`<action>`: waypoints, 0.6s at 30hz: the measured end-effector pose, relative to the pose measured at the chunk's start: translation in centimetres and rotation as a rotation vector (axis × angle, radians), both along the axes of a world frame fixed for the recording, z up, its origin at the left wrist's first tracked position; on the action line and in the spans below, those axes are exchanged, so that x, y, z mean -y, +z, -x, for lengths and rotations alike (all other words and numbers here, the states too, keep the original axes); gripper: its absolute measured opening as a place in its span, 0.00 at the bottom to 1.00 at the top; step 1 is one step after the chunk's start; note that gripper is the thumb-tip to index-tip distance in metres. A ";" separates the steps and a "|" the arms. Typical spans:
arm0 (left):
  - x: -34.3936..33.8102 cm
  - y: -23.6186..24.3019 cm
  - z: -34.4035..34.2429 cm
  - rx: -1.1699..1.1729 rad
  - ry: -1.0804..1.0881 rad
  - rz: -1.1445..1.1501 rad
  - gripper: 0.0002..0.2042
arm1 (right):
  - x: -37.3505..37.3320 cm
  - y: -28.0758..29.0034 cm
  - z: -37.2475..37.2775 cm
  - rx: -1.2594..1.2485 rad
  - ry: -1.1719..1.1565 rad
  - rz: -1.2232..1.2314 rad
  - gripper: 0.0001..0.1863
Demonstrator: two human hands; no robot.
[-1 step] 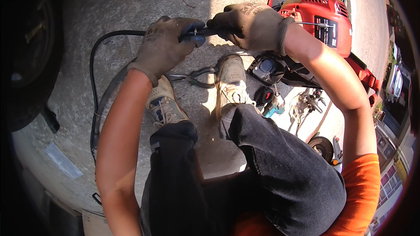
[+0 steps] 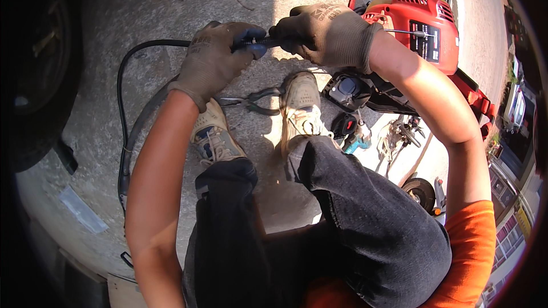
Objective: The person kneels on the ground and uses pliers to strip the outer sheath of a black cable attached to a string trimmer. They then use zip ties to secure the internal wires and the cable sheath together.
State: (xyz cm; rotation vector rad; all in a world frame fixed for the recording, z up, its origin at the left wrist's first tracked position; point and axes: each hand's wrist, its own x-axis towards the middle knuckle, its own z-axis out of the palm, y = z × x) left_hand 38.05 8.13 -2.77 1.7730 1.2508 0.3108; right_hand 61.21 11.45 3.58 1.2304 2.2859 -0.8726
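Both hands wear grey-brown work gloves with dark palms. My left hand (image 2: 214,60) is closed around a black hose (image 2: 154,43), which leaves it to the left and bends down along the ground. Between thumb and fingers, a short ribbed dark stretch of it shows. My right hand (image 2: 328,34) grips the dark part just to the right, its fingertips close to the left hand's. What lies inside the right fist is hidden. By the right wrist a thin metal rod or cable (image 2: 419,33) sticks out in front of a red engine housing (image 2: 425,11).
Pliers (image 2: 251,102) lie on the concrete between my shoes (image 2: 302,102). Right of them are a black engine part (image 2: 347,90), a teal power tool (image 2: 357,141) and a small wheel (image 2: 419,193). A large dark tyre (image 2: 40,80) stands at the left.
My left thumb and fingers have shifted very slightly left on the hose. Everything else looks the same.
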 end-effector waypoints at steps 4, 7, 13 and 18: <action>-0.8 0.2 -0.2 0.021 0.051 0.235 0.16 | 0.7 -0.4 0.0 -0.088 0.018 -0.064 0.18; -1.3 0.0 -0.1 0.061 0.054 0.289 0.15 | -0.1 -1.9 -0.9 -0.096 0.030 -0.035 0.19; -1.7 0.2 1.0 0.136 0.069 0.352 0.16 | 0.7 -0.1 -1.0 -0.018 0.059 -0.066 0.15; -2.1 -0.1 1.2 0.078 0.041 0.305 0.13 | -0.4 1.8 -5.7 -0.049 -0.077 -0.097 0.10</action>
